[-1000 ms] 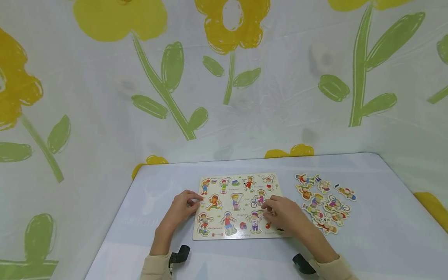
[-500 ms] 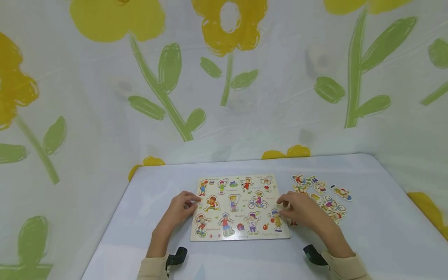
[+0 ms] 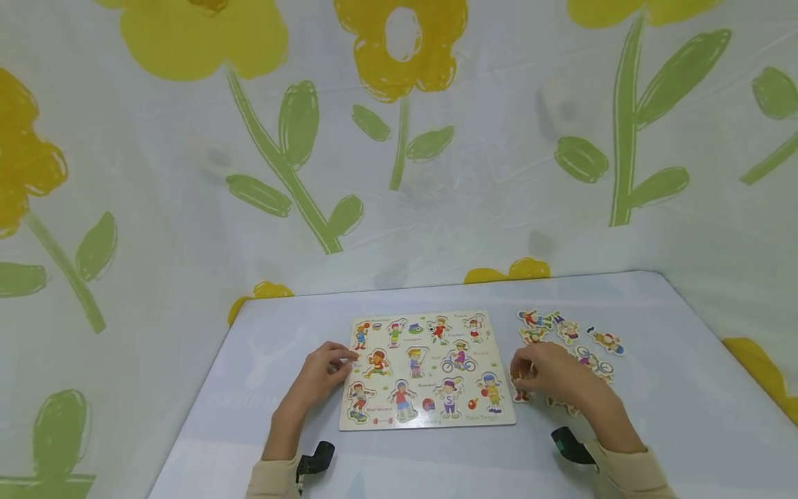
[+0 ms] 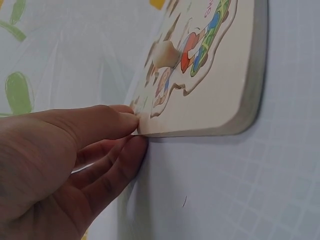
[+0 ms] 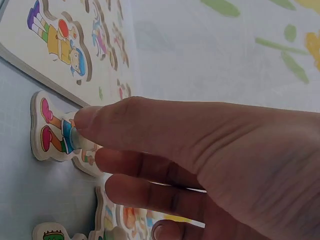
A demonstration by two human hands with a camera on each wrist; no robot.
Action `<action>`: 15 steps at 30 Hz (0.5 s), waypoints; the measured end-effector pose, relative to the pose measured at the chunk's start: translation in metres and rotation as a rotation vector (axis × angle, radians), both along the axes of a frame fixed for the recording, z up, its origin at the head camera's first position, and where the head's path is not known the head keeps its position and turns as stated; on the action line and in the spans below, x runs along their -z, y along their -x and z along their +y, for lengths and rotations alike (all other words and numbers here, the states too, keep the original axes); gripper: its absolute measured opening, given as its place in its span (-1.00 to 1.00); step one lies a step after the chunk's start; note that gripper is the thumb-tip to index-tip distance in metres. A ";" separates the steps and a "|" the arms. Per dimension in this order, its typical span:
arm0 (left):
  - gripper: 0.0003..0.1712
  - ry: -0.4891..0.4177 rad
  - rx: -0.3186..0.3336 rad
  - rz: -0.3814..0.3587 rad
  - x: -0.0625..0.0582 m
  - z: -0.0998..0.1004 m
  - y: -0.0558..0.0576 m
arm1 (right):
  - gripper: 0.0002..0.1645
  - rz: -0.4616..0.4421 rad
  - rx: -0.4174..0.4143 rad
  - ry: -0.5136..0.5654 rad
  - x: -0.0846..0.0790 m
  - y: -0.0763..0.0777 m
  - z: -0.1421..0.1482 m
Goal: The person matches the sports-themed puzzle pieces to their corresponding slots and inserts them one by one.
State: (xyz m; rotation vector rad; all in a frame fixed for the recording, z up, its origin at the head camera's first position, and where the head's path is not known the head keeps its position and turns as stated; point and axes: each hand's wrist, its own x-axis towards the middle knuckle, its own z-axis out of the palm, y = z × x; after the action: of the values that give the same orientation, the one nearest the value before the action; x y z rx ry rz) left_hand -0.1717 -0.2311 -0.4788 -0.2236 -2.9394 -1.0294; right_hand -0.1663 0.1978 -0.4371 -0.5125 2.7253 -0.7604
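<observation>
A cream wooden puzzle board [image 3: 430, 416] with recessed pictures of children doing sports lies on the table. My left hand [image 3: 323, 374] pinches its left edge, thumb on the top side and fingertips against the edge, as the left wrist view [image 4: 65, 155] shows. Just off the board's right edge, my right hand [image 3: 555, 374] holds a puzzle piece [image 3: 521, 397] by its small knob. That piece [image 5: 52, 127] has pink shoes and blue shorts in the right wrist view; thumb and fingers hide its upper part. A round knob [image 4: 166, 55] stands up from the board.
Several loose puzzle pieces [image 3: 567, 330] lie in a group right of the board, some partly behind my right hand. One piece [image 3: 606, 341] lies farther right. Beyond the white table [image 3: 386, 464] hangs a cloth [image 3: 499, 229] printed with yellow flowers.
My right hand has moved right, from over the board's lower right corner to the piece beside the board, uncovering the blue-capped figure. My left hand stays at the left edge.
</observation>
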 end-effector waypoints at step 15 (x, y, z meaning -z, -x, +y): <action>-0.73 0.037 0.043 0.007 -0.003 -0.002 0.002 | -0.88 -0.037 -0.019 -0.014 0.002 0.003 -0.002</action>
State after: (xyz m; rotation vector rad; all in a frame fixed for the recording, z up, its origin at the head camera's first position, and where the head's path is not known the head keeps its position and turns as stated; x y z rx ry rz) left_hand -0.1735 -0.2336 -0.4753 -0.2916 -2.9616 -0.9773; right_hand -0.1692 0.1960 -0.4394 -0.5152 2.6857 -0.7381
